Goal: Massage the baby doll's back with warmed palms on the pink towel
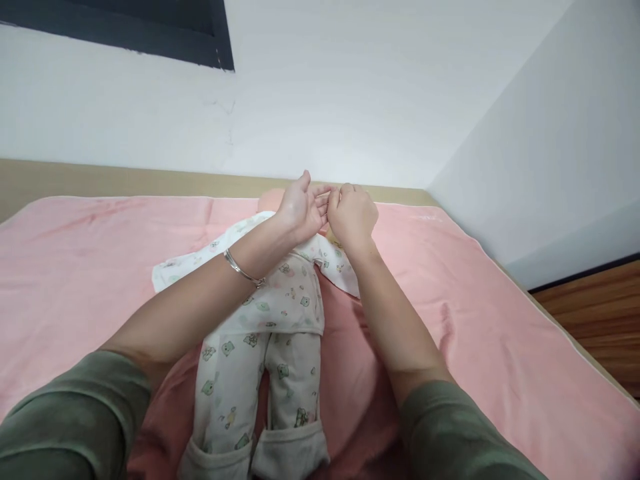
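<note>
A doll in white pyjamas printed with small green and brown figures lies on its back on a pink sheet. Part of its smooth pink head shows behind my left wrist; the face is hidden. Above its chest and head, my left hand is open, palm turned up, fingers stretched to the right. My right hand is closed beside it, curled fingers at the left fingertips. Just under my right hand shows a small yellowish thing with dark marks; whether the hand grips it is unclear.
The pink sheet covers a bed or table with a tan edge against a white wall. A dark frame is set in the wall at upper left. Brown wood panelling stands at the right.
</note>
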`<action>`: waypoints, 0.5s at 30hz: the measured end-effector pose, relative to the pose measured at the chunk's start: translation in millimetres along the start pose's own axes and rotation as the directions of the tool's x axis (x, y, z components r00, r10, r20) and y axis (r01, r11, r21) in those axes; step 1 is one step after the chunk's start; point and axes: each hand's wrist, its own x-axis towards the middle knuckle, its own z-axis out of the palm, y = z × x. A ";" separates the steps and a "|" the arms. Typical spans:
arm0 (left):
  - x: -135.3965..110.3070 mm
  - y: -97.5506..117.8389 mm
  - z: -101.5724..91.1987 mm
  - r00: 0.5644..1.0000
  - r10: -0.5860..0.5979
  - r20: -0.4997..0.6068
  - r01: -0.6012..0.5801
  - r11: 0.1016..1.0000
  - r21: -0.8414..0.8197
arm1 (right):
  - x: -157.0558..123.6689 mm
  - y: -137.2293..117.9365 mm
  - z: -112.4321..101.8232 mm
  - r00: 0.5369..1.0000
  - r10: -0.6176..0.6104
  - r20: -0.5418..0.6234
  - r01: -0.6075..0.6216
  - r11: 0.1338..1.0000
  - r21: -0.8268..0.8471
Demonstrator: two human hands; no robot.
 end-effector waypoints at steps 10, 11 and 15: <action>-98.0 48.9 -25.2 0.999 0.034 0.036 -0.043 0.948 0.315 | 6.3 -11.6 2.6 0.991 0.117 -0.061 -0.118 0.993 -0.008; -110.0 57.8 -26.0 0.998 0.050 0.038 -0.060 0.924 0.378 | 7.2 -12.6 2.2 0.990 0.133 -0.053 -0.134 0.991 -0.012; -156.9 92.6 -37.0 0.963 0.261 0.068 -0.261 0.833 0.488 | 9.6 -18.6 -1.8 0.983 0.183 -0.012 -0.183 0.983 -0.006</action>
